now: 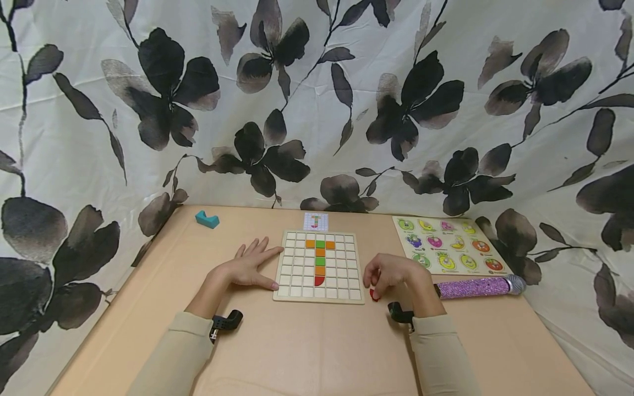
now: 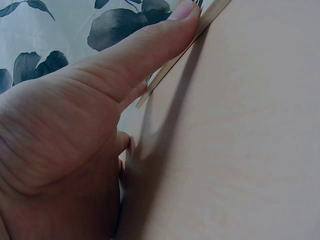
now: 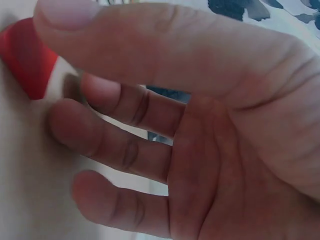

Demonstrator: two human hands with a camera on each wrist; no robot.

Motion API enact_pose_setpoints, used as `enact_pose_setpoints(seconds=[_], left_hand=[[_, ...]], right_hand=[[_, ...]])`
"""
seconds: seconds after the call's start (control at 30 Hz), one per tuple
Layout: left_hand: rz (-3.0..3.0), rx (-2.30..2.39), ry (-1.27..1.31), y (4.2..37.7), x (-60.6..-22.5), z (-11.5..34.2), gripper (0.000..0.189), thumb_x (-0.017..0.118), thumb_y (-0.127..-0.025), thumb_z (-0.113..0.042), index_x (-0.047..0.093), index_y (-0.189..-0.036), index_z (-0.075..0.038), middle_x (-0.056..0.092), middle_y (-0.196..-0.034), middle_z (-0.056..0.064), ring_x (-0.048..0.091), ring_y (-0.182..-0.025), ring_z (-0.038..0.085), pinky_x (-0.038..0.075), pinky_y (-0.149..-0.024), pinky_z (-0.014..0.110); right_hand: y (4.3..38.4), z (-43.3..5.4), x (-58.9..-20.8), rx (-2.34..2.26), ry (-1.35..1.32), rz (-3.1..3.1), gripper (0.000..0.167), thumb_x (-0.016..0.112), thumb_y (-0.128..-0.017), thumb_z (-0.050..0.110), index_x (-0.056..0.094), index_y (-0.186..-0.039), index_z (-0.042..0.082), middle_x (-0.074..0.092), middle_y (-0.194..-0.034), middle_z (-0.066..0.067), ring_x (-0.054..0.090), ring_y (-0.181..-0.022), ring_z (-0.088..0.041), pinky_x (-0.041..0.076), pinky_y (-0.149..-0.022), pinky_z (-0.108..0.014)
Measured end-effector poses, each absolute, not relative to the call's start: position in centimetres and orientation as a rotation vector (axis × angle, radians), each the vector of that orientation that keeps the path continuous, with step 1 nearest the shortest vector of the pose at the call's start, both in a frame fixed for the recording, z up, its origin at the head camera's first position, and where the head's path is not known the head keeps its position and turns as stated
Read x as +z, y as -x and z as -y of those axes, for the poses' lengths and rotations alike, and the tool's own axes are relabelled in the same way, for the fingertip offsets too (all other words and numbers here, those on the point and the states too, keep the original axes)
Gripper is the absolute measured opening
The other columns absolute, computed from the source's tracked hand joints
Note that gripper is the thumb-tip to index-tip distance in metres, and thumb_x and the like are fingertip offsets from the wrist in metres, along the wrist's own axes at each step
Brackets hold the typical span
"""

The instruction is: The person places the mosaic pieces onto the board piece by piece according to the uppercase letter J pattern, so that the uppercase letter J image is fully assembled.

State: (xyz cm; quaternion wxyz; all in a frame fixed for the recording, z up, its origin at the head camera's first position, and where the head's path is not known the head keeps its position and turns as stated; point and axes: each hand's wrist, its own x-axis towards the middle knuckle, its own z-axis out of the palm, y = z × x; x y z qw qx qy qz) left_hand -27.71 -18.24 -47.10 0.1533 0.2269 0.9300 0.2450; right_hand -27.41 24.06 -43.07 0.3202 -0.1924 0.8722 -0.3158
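A white gridded board [image 1: 297, 294] with a wooden rim lies in front of me. Orange and green square tiles [image 1: 320, 260] form a T on it, ending at the bottom in a red tile with one rounded corner [image 1: 319, 281]. My left hand [image 1: 250, 265] spreads its fingers along the board's left side, thumb and index tips at the rim. Just off the lower right corner, my right hand [image 1: 391, 273] pinches a loose red tile [image 3: 31, 57] at the table surface. In the right wrist view its thumb tip overlaps the tile, and the other fingers are bent.
Behind the board lies a small pattern card [image 1: 316, 221]. A teal block [image 1: 207, 220] stands at the back left. To the right are a sheet of fruit stickers [image 1: 446, 246] and a glittery purple microphone [image 1: 473, 287]. A floral curtain [image 1: 327, 110] hangs behind the table.
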Motion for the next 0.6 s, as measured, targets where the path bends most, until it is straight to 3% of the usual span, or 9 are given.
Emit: enact_pose_setpoints(seconds=[0.2,0.6], left_hand=[[-2.669,0.703,-0.649,27.70,-47.11,18.24,0.107,0.082,-0.078,-0.064,0.032,-0.165,-0.025,0.000,-0.174,0.023,-0.008,-0.160,0.049,-0.008,-0.123,0.071],[-2.676,0.699,-0.659,27.64,-47.07,18.20,0.107,0.082,-0.078,-0.064,0.033,-0.164,-0.024,0.001,-0.174,0.024,-0.007,-0.160,0.050,-0.007,-0.123,0.072]], right_hand=[[27.44,-23.89,-43.30,-0.799,0.487,-2.293,0.022,0.090,-0.074,-0.001,0.075,-0.089,0.004,0.060,-0.074,-0.002,0.051,-0.066,-0.017,0.037,-0.053,-0.026],[27.39,-23.42,-43.52,-0.695,0.538,-2.372,0.028,0.094,-0.069,0.000,0.072,-0.087,0.004,0.062,-0.075,-0.002,0.053,-0.072,-0.017,0.041,-0.065,-0.030]])
